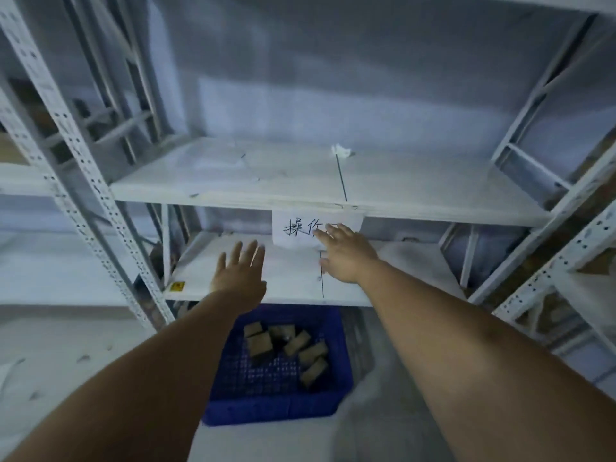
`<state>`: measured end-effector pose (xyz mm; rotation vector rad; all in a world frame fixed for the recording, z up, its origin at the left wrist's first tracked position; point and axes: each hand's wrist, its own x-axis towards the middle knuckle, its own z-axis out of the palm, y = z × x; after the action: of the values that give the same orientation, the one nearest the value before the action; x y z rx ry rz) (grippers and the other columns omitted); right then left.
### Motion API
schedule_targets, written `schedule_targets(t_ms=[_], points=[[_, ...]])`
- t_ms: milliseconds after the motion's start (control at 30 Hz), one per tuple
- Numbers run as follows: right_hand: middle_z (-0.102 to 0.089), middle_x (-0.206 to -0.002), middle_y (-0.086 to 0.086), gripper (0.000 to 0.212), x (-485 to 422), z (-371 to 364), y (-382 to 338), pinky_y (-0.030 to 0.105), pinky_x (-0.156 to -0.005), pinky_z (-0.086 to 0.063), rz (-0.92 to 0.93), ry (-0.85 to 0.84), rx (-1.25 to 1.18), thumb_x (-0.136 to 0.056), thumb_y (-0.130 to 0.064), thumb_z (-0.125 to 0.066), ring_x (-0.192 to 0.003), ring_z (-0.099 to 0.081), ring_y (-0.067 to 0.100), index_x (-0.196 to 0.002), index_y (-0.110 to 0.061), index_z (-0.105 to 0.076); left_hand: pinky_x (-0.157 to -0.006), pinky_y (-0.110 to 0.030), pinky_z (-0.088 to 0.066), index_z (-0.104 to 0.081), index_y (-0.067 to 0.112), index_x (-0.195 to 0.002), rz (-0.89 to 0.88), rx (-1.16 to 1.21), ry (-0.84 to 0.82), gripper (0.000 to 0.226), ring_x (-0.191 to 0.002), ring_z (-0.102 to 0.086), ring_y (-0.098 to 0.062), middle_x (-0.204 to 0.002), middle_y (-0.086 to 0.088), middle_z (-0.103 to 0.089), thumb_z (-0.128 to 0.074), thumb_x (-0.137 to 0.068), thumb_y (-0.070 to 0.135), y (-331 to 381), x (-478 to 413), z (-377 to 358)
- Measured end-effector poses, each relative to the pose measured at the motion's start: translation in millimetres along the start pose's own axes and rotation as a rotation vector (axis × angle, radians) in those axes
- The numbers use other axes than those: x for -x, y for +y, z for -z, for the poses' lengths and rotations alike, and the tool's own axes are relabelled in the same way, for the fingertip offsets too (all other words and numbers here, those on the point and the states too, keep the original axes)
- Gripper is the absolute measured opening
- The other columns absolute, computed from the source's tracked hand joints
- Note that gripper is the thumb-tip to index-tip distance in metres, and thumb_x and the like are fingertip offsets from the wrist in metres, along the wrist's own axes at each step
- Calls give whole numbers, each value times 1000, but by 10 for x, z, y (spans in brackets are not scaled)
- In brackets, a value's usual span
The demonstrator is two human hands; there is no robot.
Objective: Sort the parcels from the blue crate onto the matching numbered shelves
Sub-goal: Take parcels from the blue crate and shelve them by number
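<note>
A blue crate (276, 408) stands on the floor below the white shelving and holds several small brown parcels (293, 348). Both my arms reach forward over the crate toward the lower shelf (286, 278). My left hand (240, 271) is spread flat with straight fingers above the shelf's front part and holds nothing. My right hand (343, 253) is also flat and empty, its fingertips at a white paper sign (300, 228) with handwritten characters that hangs from the upper shelf (300, 185). No parcels lie on either shelf.
Perforated grey uprights (83, 168) frame the rack on the left and slanted uprights (546, 215) on the right. A crumpled white scrap (340, 150) lies on the upper shelf by a black dividing line. A yellow sticker (177, 287) marks the lower shelf's front edge.
</note>
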<state>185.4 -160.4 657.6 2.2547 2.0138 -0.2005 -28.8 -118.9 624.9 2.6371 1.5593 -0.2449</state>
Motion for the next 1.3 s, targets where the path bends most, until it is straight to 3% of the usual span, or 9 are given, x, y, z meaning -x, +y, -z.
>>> schedule_targets(t_ms=[133, 300, 500, 700, 767, 900, 1033, 1133, 1300], points=[[-2, -164, 4, 63, -340, -408, -53, 42, -120, -12, 45, -111, -33, -102, -33, -40, -150, -1, 25, -156, -26, -8, -119, -45, -1, 12, 16, -152, 68, 8, -111, 74, -146, 16, -25, -158, 1, 20, -34, -100, 41, -156, -85, -442], [-2, -163, 7, 72, -771, -962, 77, 45, -120, -12, 76, -249, -97, -93, -7, -43, -150, 0, 27, -155, -24, -11, -117, -49, -3, 11, 24, -152, 163, 41, -197, 80, -146, 13, -29, -159, -1, 17, -45, -95, 31, -195, -423, -809], [-4, -163, 10, 73, -1212, -1702, 265, 49, -119, -14, 100, -396, -161, -91, -12, -48, -149, 0, 32, -155, -22, -13, -118, -44, -7, 6, 19, -153, 273, 128, -271, 78, -147, 12, -26, -160, 1, 15, -46, -94, 28, 32, -944, -1206], [-10, -161, 11, 75, -1498, -2298, 283, 50, -118, -17, -40, -443, -199, -94, -22, -54, -148, -5, 35, -155, -22, -9, -119, -44, -12, 7, 22, -152, 447, 278, -303, 81, -147, 8, -27, -160, 0, 10, -46, -91, 18, 27, -1205, -1783], [-13, -160, 13, 75, -1641, -2510, 309, 49, -118, -18, -171, -454, -228, -95, -27, -53, -147, -8, 37, -154, -20, -8, -119, -44, -12, 6, 24, -152, 470, 327, -314, 82, -147, 7, -26, -161, 1, 8, -46, -90, 16, -32, -1375, -2036], [-23, -156, 13, 79, -1892, -3052, 351, 47, -115, -27, -427, -495, -390, -93, -31, -54, -143, -19, 35, -154, -23, -5, -119, -45, -12, 2, 24, -152, 424, 338, -370, 78, -147, 6, -26, -161, 1, 8, -47, -91, 18, -158, -1803, -2587], [-37, -149, 8, 75, -2022, -3612, 334, 41, -108, -35, -480, -465, -439, -92, -35, -57, -135, -35, 29, -152, -19, -16, -118, -48, -1, 0, 24, -152, 366, 304, -446, 75, -147, 3, -25, -160, 2, 7, -47, -93, 23, -228, -2190, -3225], [-49, -136, 8, 73, -2144, -4113, 203, 43, -101, -44, -512, -481, -495, -87, -23, -65, -123, -46, 28, -148, -21, -26, -118, -49, -3, -1, 24, -152, 332, 347, -518, 75, -147, 1, -26, -161, 1, 7, -48, -94, 25, -356, -2278, -3722], [-26, -155, 7, 85, -2366, -5003, -131, 43, -102, -44, -514, -553, -500, -87, -20, -66, -134, -37, 30, -153, -27, -12, -118, -44, -13, -9, 21, -153, 338, 491, -562, 73, -147, -2, -24, -161, 5, -1, -51, -93, 29, -709, -2344, -4482]])
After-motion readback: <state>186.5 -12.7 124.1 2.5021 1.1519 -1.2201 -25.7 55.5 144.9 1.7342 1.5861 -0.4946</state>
